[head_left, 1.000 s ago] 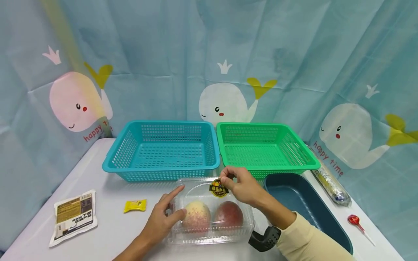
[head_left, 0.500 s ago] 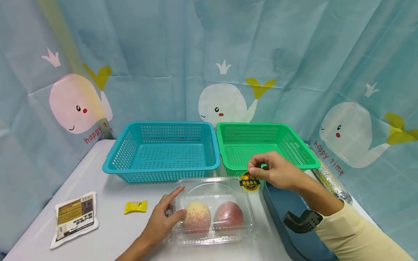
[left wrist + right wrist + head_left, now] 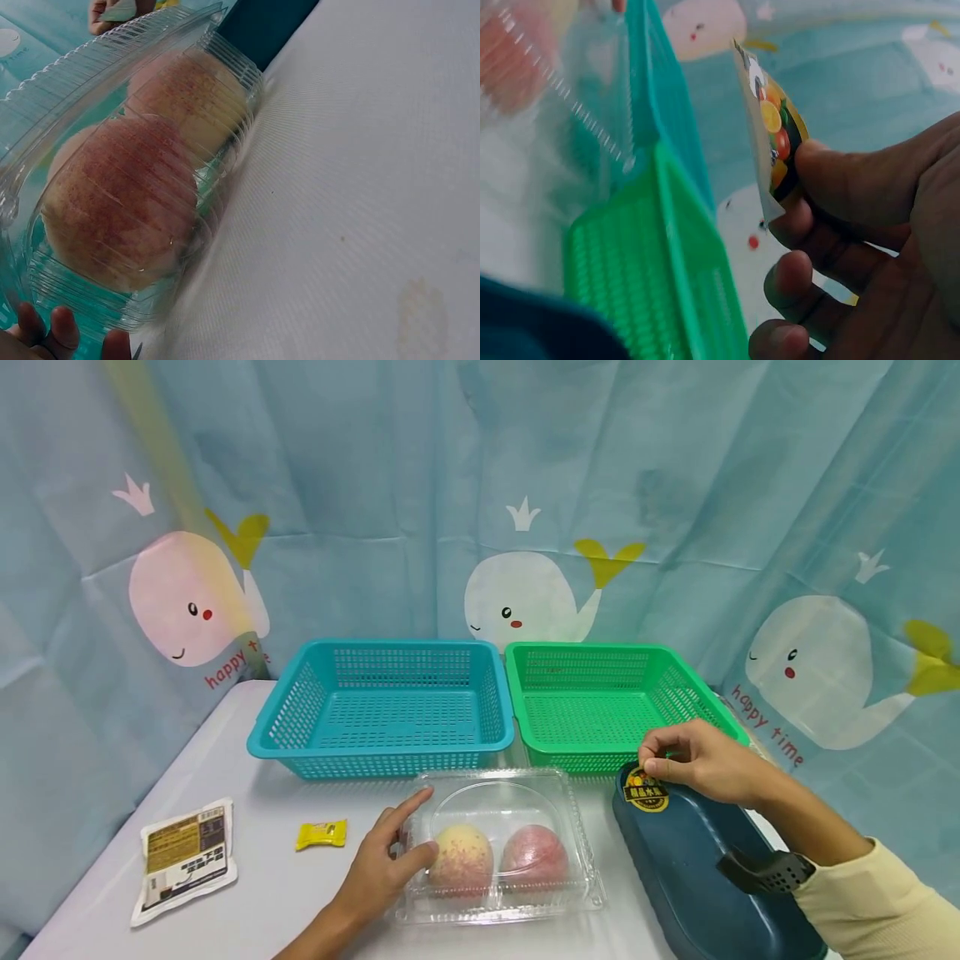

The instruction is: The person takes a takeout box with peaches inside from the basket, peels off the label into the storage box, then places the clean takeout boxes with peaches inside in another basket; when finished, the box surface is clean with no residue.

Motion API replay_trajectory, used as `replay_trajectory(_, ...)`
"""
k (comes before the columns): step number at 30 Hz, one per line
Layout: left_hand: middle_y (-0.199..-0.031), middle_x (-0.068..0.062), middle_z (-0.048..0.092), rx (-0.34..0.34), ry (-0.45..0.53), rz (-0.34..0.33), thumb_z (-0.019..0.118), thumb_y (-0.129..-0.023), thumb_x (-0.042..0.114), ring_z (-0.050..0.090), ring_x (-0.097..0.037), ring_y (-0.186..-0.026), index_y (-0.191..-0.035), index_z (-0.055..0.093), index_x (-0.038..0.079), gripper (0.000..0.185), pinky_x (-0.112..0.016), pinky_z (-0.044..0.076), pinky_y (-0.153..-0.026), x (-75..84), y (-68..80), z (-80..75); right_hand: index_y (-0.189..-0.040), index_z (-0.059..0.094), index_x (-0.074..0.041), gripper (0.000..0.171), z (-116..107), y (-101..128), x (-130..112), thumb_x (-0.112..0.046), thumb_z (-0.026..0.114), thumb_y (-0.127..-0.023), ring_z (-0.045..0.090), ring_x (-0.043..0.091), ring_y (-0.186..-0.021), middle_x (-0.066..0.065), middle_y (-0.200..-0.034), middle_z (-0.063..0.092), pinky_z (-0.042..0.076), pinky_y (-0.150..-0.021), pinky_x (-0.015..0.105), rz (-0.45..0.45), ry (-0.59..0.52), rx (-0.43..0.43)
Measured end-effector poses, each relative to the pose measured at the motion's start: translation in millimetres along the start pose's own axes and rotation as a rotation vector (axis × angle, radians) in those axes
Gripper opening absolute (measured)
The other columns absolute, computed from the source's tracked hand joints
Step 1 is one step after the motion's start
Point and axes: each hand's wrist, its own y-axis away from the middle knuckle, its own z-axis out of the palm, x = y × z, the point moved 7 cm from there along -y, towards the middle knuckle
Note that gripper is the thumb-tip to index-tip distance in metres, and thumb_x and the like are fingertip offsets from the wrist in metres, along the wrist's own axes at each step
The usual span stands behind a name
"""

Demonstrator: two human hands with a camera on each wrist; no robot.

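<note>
A clear plastic clamshell box (image 3: 498, 793) with two peaches in it lies closed on the table. The left peach (image 3: 461, 860) is yellow and pink, the right peach (image 3: 534, 856) pinker. My left hand (image 3: 378, 860) rests against the box's left end, index finger and thumb stretched out along it. In the left wrist view, fingertips (image 3: 64, 322) show at that end. My right hand (image 3: 701, 764) pinches a round black-and-gold fruit sticker (image 3: 647, 792) between thumb and finger. It hangs apart from the box, above the far end of the dark blue tray (image 3: 690, 881).
Behind the box stand a blue basket (image 3: 378, 752) and a green basket (image 3: 630, 752), side by side. A small yellow packet (image 3: 321, 834) and a white, brown-labelled pouch (image 3: 186, 860) lie to the left. A whale-printed curtain (image 3: 420, 502) hangs behind.
My right hand has moved right, drawing the sticker off the lid and over the dark blue tray. My left hand has stayed at the box.
</note>
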Motion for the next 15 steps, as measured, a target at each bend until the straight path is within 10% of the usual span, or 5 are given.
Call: replay_trajectory(15,-0.100,-0.012,0.048,0.001,0.010,0.000,0.068,-0.084,0.018,0.048,-0.024,-0.083,-0.143,0.049,0.019,0.062,-0.033,0.042,-0.063,-0.1,0.2,0.5,-0.089,0.062,-0.004,0.011,9,44,76,-0.001,0.054,-0.097,0.045,0.018,-0.060,0.015,-0.071,0.047,0.039,-0.052,0.036,0.124,-0.149,-0.115)
